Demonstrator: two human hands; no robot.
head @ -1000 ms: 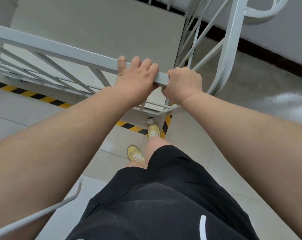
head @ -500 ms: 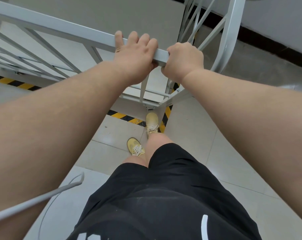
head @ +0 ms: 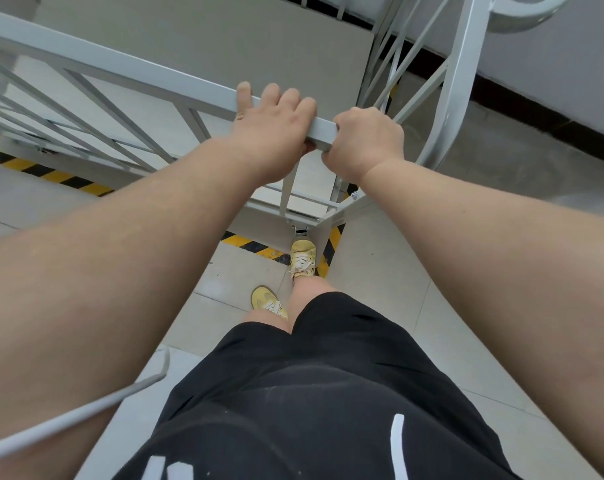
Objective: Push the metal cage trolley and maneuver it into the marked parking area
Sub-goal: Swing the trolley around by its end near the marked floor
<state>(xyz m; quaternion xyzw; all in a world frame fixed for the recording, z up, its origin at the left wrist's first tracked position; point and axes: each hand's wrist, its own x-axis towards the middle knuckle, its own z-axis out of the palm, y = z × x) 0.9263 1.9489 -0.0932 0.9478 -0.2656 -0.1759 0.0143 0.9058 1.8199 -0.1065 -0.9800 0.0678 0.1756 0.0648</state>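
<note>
Tiled floor (head: 380, 271) below, left hand (head: 271, 131) and right hand (head: 364, 142) side by side, each grip curled round trolley rail (head: 155, 72)

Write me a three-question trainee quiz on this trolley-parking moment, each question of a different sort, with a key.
1. True or false: both hands grip the top rail of the cage trolley.
2. Multiple choice: the yellow-and-black floor tape lies
A. under the near edge of the trolley base
B. behind the person's heels
C. on the wall
3. Fill in: the right hand grips the rail at its ____ end, by the corner.

Key
1. True: the left hand wraps its fingers over the rail and the right hand's grip closes round the rail beside it.
2. A
3. right
</note>
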